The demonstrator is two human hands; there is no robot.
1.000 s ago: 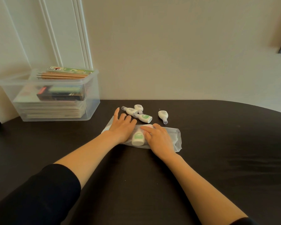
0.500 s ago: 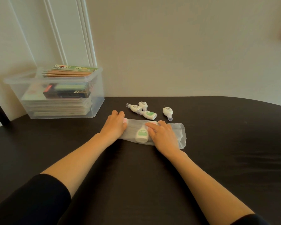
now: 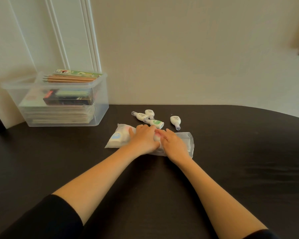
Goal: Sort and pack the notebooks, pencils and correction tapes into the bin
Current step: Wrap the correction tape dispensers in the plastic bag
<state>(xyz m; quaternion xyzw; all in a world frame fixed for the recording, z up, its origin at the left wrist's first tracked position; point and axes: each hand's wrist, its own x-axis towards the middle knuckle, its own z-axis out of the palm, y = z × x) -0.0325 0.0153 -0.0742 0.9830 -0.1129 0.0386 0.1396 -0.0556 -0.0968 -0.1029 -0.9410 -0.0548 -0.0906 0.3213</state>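
A translucent plastic bag [image 3: 186, 140] lies flat on the dark table [image 3: 231, 161]. Inside its left end are a blue-labelled correction tape [image 3: 116, 136] and a pink-tinted one [image 3: 126, 130]. My left hand [image 3: 143, 138] rests on the bag's middle with its fingers laid flat. My right hand [image 3: 173, 144] lies beside it, fingers pointing left and touching a white tape [image 3: 157, 137] between the two hands. Several loose correction tapes [image 3: 156, 124] lie just beyond the bag. The clear bin [image 3: 100, 100] at the left holds stacked notebooks [image 3: 59, 116], with pencils [image 3: 67, 79] on top.
The bin stands at the table's far left, against the wall. A dark box [image 3: 66, 100] lies on the notebooks inside it. One loose tape [image 3: 175, 121] lies apart to the right. Bare dark tabletop stretches to the right and toward me.
My left hand slid right along the bag to meet my right hand, uncovering the bag's left end and the tapes inside. The tape between my hands is now mostly covered.
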